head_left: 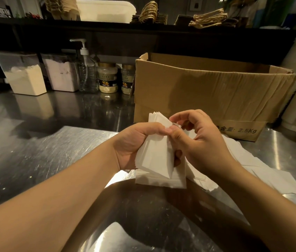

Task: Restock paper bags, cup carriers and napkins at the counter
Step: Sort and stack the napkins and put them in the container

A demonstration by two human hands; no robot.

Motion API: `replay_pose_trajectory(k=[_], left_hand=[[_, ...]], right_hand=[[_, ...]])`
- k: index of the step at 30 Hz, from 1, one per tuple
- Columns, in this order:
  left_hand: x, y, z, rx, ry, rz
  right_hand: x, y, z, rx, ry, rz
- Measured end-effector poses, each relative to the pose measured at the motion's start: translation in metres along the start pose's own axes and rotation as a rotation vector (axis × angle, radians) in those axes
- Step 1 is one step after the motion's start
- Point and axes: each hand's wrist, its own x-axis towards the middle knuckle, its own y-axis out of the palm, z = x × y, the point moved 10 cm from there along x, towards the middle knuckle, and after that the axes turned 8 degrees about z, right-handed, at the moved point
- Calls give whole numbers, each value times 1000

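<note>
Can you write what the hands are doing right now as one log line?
left hand: grips stack of white paper bags | right hand: pinches stack's top edge | more white bags: on steel counter | brown cardboard box: open, behind

Warm, dim light is falling from above and behind me, glaring in streaks off the steel counter (40,151) toward its left edge. My forearms are casting dark shadows along its near edge. The back shelf (143,28) is sinking into gloom, softly blurred, bending at the corners.
</note>
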Motion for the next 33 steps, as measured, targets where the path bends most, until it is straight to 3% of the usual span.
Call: replay_pose_trajectory(k=[20, 23, 27, 33], left_hand=[[1, 2, 2, 19, -16, 26], [3, 0, -2, -60, 21, 21], [4, 11, -7, -162, 97, 115], [6, 2, -2, -115, 79, 9]], right_hand=[[-1, 0, -7, 102, 61, 21], [-2, 7, 1, 102, -18, 164], [-10, 30, 12, -74, -73, 403], [-10, 40, 13, -238, -65, 429]])
